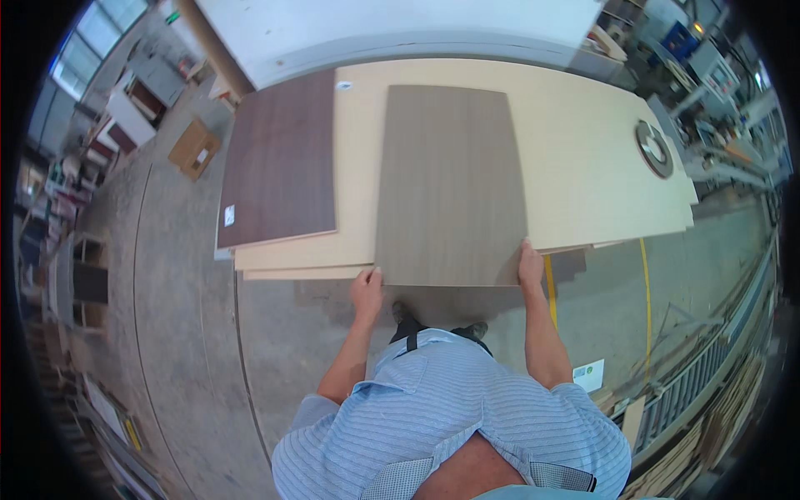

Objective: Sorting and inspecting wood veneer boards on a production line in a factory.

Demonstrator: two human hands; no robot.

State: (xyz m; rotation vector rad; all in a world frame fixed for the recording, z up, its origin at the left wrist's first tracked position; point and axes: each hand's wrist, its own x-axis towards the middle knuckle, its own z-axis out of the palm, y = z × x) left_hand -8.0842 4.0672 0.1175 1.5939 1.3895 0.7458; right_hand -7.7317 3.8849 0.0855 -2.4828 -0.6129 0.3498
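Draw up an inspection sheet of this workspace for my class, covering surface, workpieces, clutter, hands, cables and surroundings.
Surface: stacked cream boards, edges not all aligned.
Workpieces: grey-brown wood-grain panel, held over the boards; dark brown wood-grain panel at left.
Clutter: dark round coil at right; cardboard box on the floor.
Hands: left hand at the grey-brown panel's near-left corner; right hand on its right edge.
Cables: nothing seen on the boards.
Surroundings: concrete floor with yellow lines; machinery upper right, blurred.
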